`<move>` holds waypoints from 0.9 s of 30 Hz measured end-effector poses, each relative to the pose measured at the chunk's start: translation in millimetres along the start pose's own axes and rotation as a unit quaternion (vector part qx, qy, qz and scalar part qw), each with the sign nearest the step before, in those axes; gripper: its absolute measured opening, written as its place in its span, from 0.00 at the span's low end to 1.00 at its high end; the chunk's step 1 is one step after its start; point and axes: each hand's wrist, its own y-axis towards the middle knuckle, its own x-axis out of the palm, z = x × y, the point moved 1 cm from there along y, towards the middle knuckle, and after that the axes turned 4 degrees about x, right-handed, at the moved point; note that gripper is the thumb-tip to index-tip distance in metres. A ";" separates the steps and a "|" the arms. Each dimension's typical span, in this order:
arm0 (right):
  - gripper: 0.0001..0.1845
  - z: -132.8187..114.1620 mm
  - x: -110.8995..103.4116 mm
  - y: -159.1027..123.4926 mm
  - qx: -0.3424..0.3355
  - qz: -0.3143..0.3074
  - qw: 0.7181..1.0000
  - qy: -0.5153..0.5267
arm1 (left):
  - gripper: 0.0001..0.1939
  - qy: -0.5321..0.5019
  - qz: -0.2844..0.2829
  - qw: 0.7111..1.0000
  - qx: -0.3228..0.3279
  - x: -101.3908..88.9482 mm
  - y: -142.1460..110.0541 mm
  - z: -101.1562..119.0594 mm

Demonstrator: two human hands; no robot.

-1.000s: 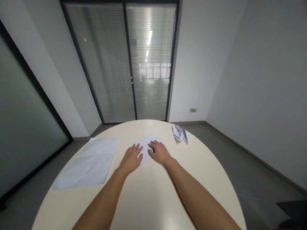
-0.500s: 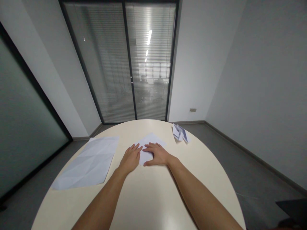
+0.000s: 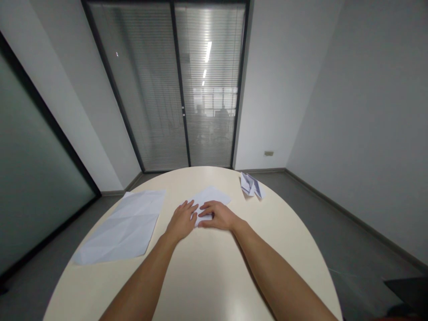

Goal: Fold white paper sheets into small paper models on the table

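A white sheet of paper (image 3: 211, 194) lies on the table in front of me, one corner pointing away, its near part partly covered by my hands. On its left edge rests my left hand (image 3: 182, 219), fingers stretched out and flat. My right hand (image 3: 219, 216) lies over the right side of the same paper, with fingers spread and slightly bent and the thumb apart from them. Between the two hands a small patch of the paper shows. Whether a fold lies under the fingers is hidden.
The round cream table (image 3: 200, 276) carries a larger creased white sheet (image 3: 123, 225) at left and a folded paper piece (image 3: 250, 185) near the far right edge. Beyond stand a glass door with blinds (image 3: 214, 133) and grey walls. A dark object (image 3: 409, 292) shows at lower right.
My right hand has shifted slightly to the left, its fingers a little more bent and the thumb nearer my left hand. My left hand has barely moved.
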 end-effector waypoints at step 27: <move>0.16 2.4 -0.5 2.8 0.150 0.095 0.983 -0.053 | 0.15 -0.026 0.074 0.997 -0.022 -9.3 0.7 8.4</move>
